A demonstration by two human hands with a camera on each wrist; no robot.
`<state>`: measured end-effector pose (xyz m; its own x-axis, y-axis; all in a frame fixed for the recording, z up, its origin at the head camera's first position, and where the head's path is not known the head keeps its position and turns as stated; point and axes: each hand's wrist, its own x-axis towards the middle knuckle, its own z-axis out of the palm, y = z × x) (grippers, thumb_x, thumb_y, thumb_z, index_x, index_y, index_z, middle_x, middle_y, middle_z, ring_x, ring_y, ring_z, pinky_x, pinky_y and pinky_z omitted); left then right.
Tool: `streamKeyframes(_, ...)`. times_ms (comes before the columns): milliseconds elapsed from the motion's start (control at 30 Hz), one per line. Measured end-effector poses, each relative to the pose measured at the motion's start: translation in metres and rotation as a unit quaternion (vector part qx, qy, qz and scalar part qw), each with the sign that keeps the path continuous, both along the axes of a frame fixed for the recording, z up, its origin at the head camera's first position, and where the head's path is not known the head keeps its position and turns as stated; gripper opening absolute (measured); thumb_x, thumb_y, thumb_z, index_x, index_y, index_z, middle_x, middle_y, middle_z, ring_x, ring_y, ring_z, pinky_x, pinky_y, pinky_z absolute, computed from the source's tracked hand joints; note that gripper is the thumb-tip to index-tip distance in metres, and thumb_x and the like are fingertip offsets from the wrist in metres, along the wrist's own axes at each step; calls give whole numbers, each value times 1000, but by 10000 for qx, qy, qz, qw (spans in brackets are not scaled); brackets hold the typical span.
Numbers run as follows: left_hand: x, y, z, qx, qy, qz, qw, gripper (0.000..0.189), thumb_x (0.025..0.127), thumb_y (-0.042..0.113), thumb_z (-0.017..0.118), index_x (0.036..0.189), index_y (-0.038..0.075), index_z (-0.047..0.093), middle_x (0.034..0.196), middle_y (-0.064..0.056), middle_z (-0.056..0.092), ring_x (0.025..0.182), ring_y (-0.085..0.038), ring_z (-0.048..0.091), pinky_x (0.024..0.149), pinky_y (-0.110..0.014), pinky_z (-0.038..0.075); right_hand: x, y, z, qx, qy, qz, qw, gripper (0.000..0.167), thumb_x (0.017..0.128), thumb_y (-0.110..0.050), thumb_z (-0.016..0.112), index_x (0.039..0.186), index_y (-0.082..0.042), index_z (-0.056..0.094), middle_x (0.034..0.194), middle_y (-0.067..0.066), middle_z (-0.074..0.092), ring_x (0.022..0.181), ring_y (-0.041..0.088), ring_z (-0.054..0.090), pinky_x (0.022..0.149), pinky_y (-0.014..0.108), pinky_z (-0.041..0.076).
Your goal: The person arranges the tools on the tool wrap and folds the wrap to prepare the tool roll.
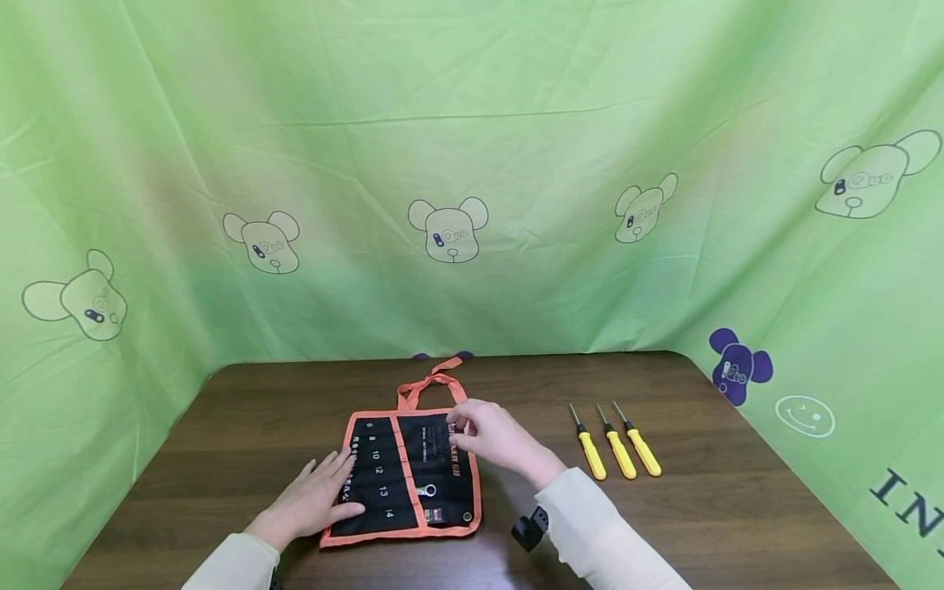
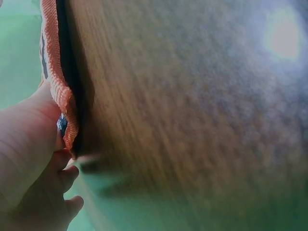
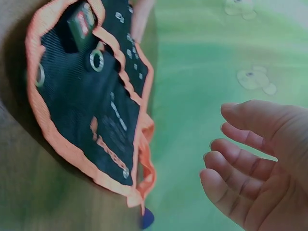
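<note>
A black tool pouch (image 1: 435,451) with orange trim lies unfolded on the table, its pockets marked with sizes from 6 to 14. The ring end of a wrench (image 1: 427,491) pokes out of a pocket near the 13; the right wrist view shows this ring (image 3: 96,60) too. My left hand (image 1: 313,500) rests on the pouch's left edge with its fingers spread. Over the pouch's upper right part is my right hand (image 1: 490,430). Its fingers are loosely bent and hold nothing, as the right wrist view shows.
Three screwdrivers with yellow handles (image 1: 622,456) lie side by side on the wooden table (image 1: 701,508), right of the pouch. Orange straps (image 1: 428,383) trail from the pouch's far edge. A green curtain (image 1: 516,303) with printed mouse heads hangs behind the table.
</note>
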<state>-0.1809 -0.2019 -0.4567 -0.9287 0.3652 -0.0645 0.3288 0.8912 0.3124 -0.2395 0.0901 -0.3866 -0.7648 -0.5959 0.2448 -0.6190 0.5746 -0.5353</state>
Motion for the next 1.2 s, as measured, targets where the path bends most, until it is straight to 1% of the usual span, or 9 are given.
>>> streamKeyframes(100,0,-1,0,8,23,-35,10000,78,84,49,59,134,-8,41,141,-22,34,130,-39,28,101,-58,21,-3,6,3,-99,-23,-125,9999,16,83,-10,67,98,-6,64,84,5,59,73,18,54,61,27,45)
streamKeyframes(267,1,-1,-1,39,37,-70,10000,78,84,50,59,133,-8,41,141,-23,34,129,-40,29,101,-58,21,-7,15,6,-251,47,-335,9991,15,83,-10,68,97,-7,64,85,4,59,75,15,54,66,28,46)
streamKeyframes(400,0,-1,-1,17,51,-59,10000,78,84,50,59,133,-8,41,141,-22,34,129,-39,29,101,-58,21,-10,23,7,-373,140,-463,9981,15,83,-9,68,98,-7,64,87,5,60,74,13,53,66,29,46)
streamKeyframes(500,0,-1,-1,13,54,-47,10000,78,84,50,60,133,-7,42,141,-22,35,129,-39,29,101,-57,22,-11,29,8,-476,233,-565,9970,17,81,-8,68,98,-7,64,87,2,59,74,13,53,66,28,46)
streamKeyframes(600,0,-1,0,44,67,-41,10000,78,83,50,60,132,-8,43,140,-22,35,129,-39,29,100,-58,22,-12,36,8,-577,235,-717,9955,19,81,-8,69,99,-6,64,87,1,59,74,12,54,66,29,47)
streamKeyframes(733,1,-2,0,64,78,-50,9999,78,83,50,61,132,-8,43,140,-23,36,129,-39,29,100,-58,22,-14,45,6,-651,137,-953,9932,20,81,-9,70,100,-6,65,88,4,60,73,12,53,66,29,46)
streamKeyframes(867,2,-1,0,68,56,-50,9999,77,83,49,61,133,-8,42,140,-22,36,129,-39,30,100,-58,22,-16,56,3,-699,175,-1134,9909,21,80,-9,70,100,-6,64,86,6,60,71,12,52,64,29,45)
streamKeyframes(1000,1,-1,0,59,37,-23,10000,78,83,50,61,133,-8,42,140,-22,36,129,-39,29,100,-58,22,-18,66,-2,-748,209,-1220,9895,20,80,-7,70,99,-5,64,85,4,60,72,13,52,64,30,45)
streamKeyframes(1200,0,-1,0,45,-10,-7,10000,79,83,51,60,134,-7,42,141,-22,35,130,-39,29,101,-57,21,-20,83,-8,-723,151,-1376,9877,19,81,-7,69,99,-4,63,85,4,60,73,14,53,66,32,45)
